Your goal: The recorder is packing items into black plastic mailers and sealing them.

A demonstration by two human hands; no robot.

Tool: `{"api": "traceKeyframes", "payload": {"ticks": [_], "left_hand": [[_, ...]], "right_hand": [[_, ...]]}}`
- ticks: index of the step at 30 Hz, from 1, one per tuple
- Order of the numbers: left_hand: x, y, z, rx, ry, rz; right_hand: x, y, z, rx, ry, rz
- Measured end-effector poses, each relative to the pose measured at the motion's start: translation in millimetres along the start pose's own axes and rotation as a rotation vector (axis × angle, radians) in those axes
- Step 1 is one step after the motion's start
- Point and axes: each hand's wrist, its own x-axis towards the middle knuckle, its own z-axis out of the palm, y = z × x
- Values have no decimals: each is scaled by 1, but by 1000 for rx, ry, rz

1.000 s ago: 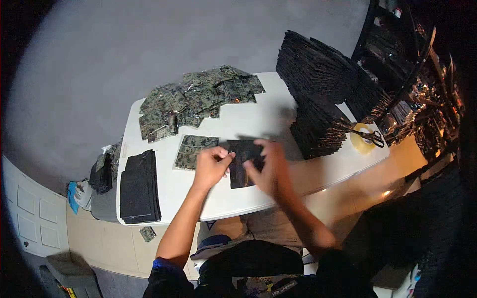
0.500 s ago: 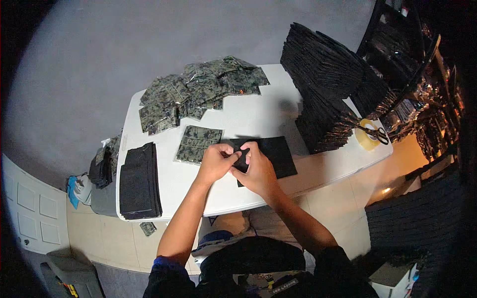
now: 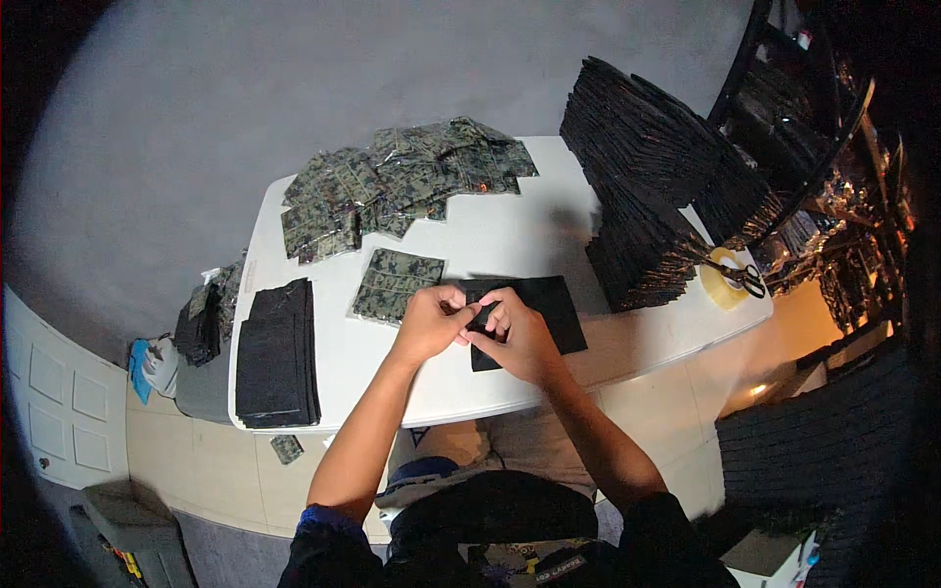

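A flat black cloth piece point(image 3: 551, 312) lies near the front edge of the white table point(image 3: 480, 220). My left hand point(image 3: 427, 325) has thumb and fingers pinched at the cloth's left edge. Close beside it, my right hand point(image 3: 521, 343) is over the same cloth, its fingers curled and its thumb pointing toward the left hand. Both hands appear to grip the cloth edge, though the fingers partly hide the exact hold. Just beyond my left hand rests a camouflage cloth packet point(image 3: 394, 277) in clear plastic.
A heap of plastic-wrapped camouflage packets point(image 3: 412, 176) covers the table's far side. Folded black cloths point(image 3: 274, 358) are stacked at the left, and tall black piles point(image 3: 652, 176) stand at the right. Near the right corner, black-handled scissors point(image 3: 750, 279) lie by a tape roll point(image 3: 722, 286).
The whole view has shifted slightly. My hands stay together at the cloth's left edge, with the right hand's fingers bent a little differently.
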Motion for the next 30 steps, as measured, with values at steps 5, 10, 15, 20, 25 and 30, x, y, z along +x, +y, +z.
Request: {"api": "traceKeyframes", "payload": {"ticks": [5, 10, 15, 20, 25, 30], "left_hand": [[0, 1, 0, 3, -7, 6], [0, 4, 5, -69, 34, 7], [-2, 1, 1, -25, 15, -5], [-7, 3, 1, 31, 29, 13], [-15, 24, -25, 438, 283, 335], [0, 33, -76, 898, 100, 489]], "right_hand": [[-1, -2, -3, 10, -15, -17], [3, 0, -7, 74, 62, 66], [4, 2, -1, 147, 183, 36], [6, -4, -1, 102, 335, -33], [5, 4, 3, 120, 244, -7], [3, 9, 2, 150, 195, 16]]}}
